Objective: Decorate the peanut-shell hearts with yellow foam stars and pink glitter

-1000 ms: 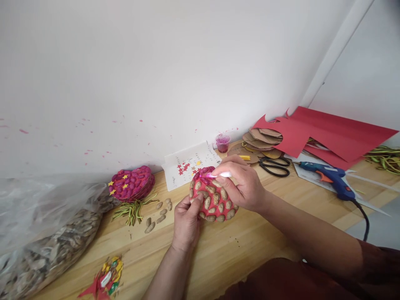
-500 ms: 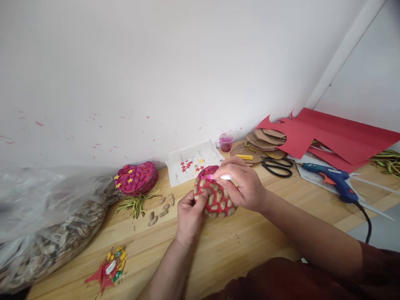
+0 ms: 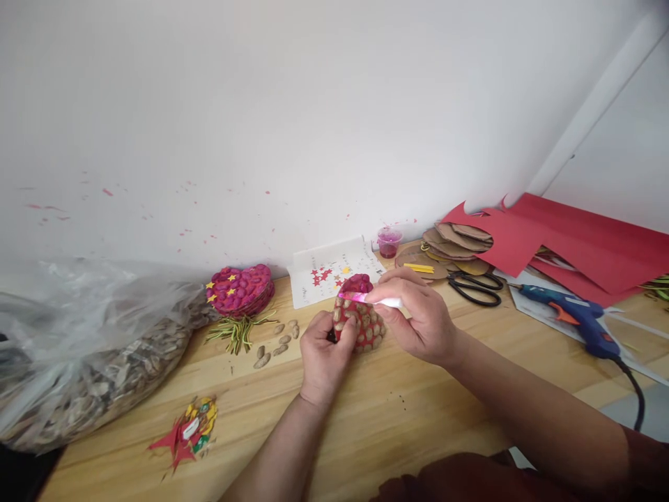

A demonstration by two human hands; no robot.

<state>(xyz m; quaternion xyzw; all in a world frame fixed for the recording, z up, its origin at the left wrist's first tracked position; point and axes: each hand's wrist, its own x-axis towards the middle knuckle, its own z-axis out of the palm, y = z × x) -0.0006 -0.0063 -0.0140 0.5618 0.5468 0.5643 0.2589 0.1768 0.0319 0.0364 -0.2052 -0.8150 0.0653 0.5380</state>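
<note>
My left hand [image 3: 325, 355] grips the left edge of a red disc studded with peanut shells [image 3: 366, 328], holding it tilted above the wooden table [image 3: 376, 418]. My right hand [image 3: 418, 314] pinches a white brush with a pink tip [image 3: 373, 300], the tip resting on the disc's upper part, where the shells are painted magenta. The disc's lower shells are plain tan.
A magenta-painted heart piece with yellow stars [image 3: 240, 289] lies left, green strips and loose peanut shells [image 3: 274, 346] beside it. A plastic bag of shells [image 3: 88, 362] fills the far left. Paint cup [image 3: 389, 242], scissors [image 3: 473, 286], glue gun [image 3: 572, 315] and red paper [image 3: 569, 244] sit right.
The disc has tipped more edge-on toward the camera, and the view has shifted. Both hands keep their hold, the brush still at the disc's top.
</note>
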